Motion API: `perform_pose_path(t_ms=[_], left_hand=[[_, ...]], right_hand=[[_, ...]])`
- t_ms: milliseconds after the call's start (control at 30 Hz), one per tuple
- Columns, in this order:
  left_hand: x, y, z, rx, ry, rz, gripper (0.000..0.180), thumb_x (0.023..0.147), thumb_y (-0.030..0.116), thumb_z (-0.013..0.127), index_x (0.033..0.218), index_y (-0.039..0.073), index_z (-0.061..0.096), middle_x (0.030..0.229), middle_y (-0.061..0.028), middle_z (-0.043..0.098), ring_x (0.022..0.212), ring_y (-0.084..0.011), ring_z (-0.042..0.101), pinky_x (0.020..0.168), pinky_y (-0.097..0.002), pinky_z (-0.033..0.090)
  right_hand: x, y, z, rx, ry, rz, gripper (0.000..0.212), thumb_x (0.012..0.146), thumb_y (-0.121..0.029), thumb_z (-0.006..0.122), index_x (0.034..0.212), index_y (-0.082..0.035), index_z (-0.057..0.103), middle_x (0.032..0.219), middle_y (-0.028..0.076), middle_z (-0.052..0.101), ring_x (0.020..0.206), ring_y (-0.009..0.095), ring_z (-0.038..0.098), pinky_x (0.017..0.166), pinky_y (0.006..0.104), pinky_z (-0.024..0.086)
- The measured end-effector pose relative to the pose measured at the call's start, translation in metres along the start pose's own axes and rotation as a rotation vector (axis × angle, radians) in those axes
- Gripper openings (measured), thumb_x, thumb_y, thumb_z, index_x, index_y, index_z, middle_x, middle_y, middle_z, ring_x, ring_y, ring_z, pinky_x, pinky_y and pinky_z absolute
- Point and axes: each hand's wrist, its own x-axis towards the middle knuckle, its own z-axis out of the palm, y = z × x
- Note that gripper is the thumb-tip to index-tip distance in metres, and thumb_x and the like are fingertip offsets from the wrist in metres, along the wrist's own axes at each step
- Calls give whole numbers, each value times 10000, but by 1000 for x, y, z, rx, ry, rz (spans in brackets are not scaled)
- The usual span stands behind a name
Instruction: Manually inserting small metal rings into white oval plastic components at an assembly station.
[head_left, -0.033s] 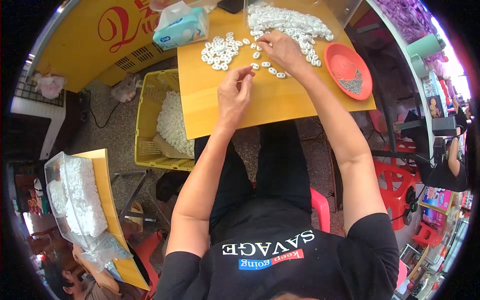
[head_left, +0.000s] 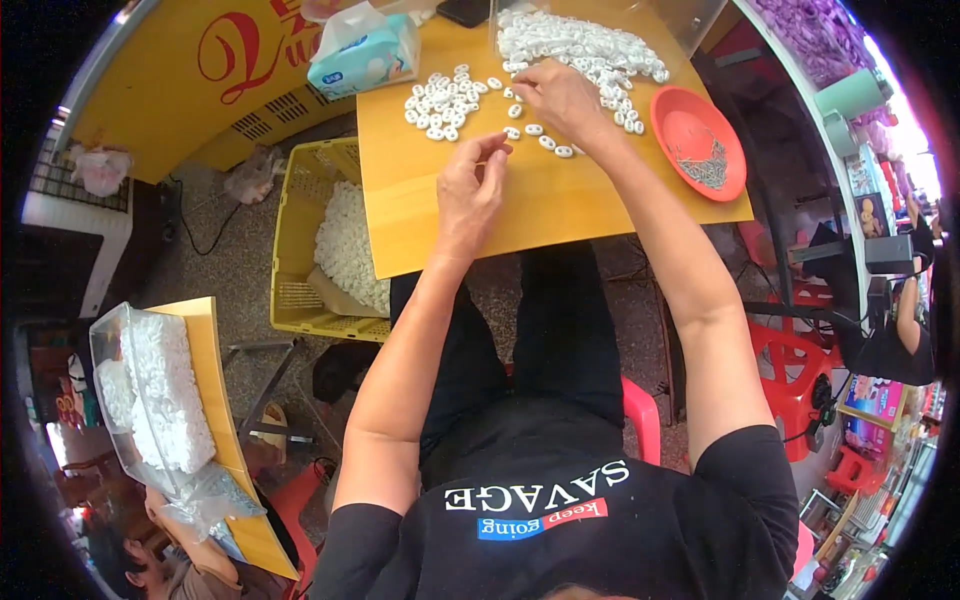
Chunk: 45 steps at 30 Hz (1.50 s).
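Observation:
My left hand (head_left: 470, 190) is above the board with its fingers curled and the thumb close to the index finger. A small white oval piece with two dark holes (head_left: 512, 132) lies at its fingertips; whether it is gripped is unclear. My right hand (head_left: 562, 98) bends over the near edge of the big heap of white pieces (head_left: 575, 42), its thumb and fingers drawn together. What they pinch, if anything, is hidden. Between the hands a few loose white pieces (head_left: 547, 142) are scattered. Left of them is a smaller pile of the same pieces (head_left: 440, 105).
A red plate of small metal pins (head_left: 665, 115) stands at the board's right. A blue tissue pack (head_left: 362, 62) and dark phone (head_left: 465, 10) are at the back. On the floor left is a yellow crate (head_left: 285, 235) of white pieces. Another person (head_left: 190, 545) sits lower left.

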Motion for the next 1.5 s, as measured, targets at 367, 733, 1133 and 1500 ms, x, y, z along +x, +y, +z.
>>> perform_pose_path(t_ms=[367, 733, 1133, 1500], left_hand=[[-1, 2, -1, 40, -7, 39, 188, 904, 47, 580, 1073, -22, 622, 916, -133, 694, 772, -171, 670, 700, -280, 516], [-2, 16, -2, -205, -20, -10, 185, 968, 104, 543, 1073, -36, 601, 881, -91, 681, 791, -139, 651, 722, -258, 525], [0, 17, -17, -597, -257, -419, 191, 959, 160, 586, 1049, -8, 588, 914, -66, 642, 813, -133, 615, 746, -249, 499], [-11, 20, 9, -539, -267, -312, 159, 947, 115, 598, 1024, -22, 575, 916, -91, 656, 792, -147, 634, 738, -269, 522]], right_hand=[[18, -15, 2, -118, -170, -77, 215, 826, -244, 650, 960, -87, 709, 889, 134, 693, 869, 311, 662, 790, 431, 516], [-57, -40, -28, 983, -149, 230, 228, 886, -176, 675, 1020, 8, 674, 880, 20, 670, 741, 63, 573, 661, 199, 464], [-92, -43, -31, 388, 331, -483, 153, 772, -9, 704, 920, -22, 670, 896, 97, 647, 811, 270, 607, 717, 352, 507], [-114, -39, -51, 548, 208, -82, 109, 830, -78, 682, 909, -3, 676, 816, 105, 654, 718, 217, 633, 630, 303, 508]])
